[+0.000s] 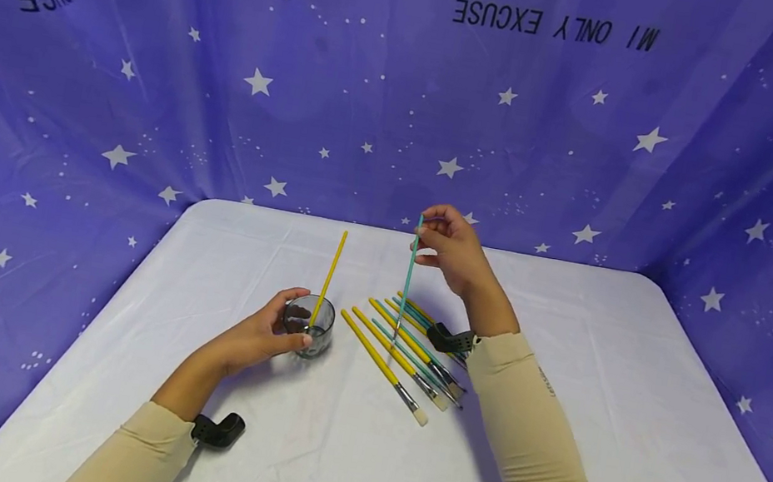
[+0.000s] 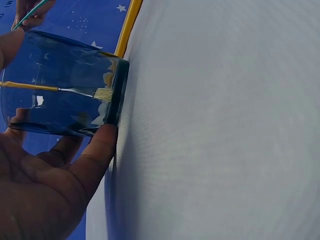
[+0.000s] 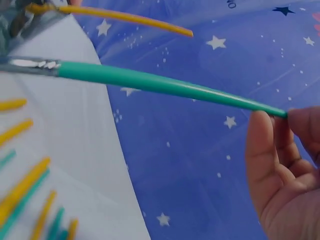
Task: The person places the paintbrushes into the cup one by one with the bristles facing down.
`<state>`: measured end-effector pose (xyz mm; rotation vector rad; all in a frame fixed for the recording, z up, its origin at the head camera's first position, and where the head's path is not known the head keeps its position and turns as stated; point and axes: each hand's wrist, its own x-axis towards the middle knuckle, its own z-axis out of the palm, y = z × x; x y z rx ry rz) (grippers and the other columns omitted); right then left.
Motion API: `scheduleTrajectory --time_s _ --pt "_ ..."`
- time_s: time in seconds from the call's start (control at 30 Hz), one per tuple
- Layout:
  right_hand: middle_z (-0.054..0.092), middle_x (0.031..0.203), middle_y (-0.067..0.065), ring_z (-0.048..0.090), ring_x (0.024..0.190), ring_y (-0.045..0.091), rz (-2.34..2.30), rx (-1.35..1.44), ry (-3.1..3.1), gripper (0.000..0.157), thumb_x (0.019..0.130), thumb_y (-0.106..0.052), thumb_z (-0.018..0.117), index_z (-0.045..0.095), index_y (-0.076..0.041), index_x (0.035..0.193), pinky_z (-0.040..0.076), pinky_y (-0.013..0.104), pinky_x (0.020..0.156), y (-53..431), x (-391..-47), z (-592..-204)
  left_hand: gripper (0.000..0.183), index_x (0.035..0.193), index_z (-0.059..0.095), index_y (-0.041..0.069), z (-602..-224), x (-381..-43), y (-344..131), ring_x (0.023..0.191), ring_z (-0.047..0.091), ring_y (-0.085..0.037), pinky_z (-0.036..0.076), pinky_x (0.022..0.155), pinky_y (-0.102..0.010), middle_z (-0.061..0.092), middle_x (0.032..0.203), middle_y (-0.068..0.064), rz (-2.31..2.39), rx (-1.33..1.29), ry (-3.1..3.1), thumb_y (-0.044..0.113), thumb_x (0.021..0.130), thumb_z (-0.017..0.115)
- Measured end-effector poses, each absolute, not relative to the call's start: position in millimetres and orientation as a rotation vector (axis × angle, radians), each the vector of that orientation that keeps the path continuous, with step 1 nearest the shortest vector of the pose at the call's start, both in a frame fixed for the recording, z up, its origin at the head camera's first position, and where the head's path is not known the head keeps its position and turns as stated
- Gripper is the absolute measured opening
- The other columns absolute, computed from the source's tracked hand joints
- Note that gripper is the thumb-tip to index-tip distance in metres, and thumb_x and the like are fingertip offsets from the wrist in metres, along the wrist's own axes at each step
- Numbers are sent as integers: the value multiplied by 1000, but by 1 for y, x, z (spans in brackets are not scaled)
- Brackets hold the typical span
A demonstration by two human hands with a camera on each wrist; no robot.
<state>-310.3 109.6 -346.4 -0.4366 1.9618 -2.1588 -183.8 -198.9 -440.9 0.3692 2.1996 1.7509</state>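
Fingers and thumb of the right hand pinch the top end of a teal brush, held near upright, bristle end down. Beside it, the left hand grips a clear glass, in which a yellow brush leans, bristles at the base. Yellow and teal loose brushes lie fanned on the white tablecloth. Purple starred backdrop behind.
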Motion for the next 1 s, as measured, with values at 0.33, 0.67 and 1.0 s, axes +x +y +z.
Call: scheduleTrajectory --time_s 0.33,0.67,1.0 --pt "54 91 6 60 77 18 -2380 -420 1847 23 100 3 53 47 -2 121 55 29 63 81 -304 -346 80 154 19 13 -440 -182 -200 131 43 -39 34 105 -49 41 142 -25 1754 358 2197 15 92 70" --pt "54 93 5 62 82 19 -2548 -388 1771 19 100 -1 56 51 -15 113 55 30 67 55 -296 -348 80 155 19 13 -440 -183 -200 131 42 -39 33 105 -49 40 143 -25 1751 358 2196 16 93 70" --pt "54 97 10 62 82 20 -2483 -436 1827 20 100 2 55 51 -11 114 55 30 65 26 -284 -365 80 154 20 13 -441 -184 -200 130 44 -38 33 106 -49 42 142 -25 1759 356 2194 16 93 70"
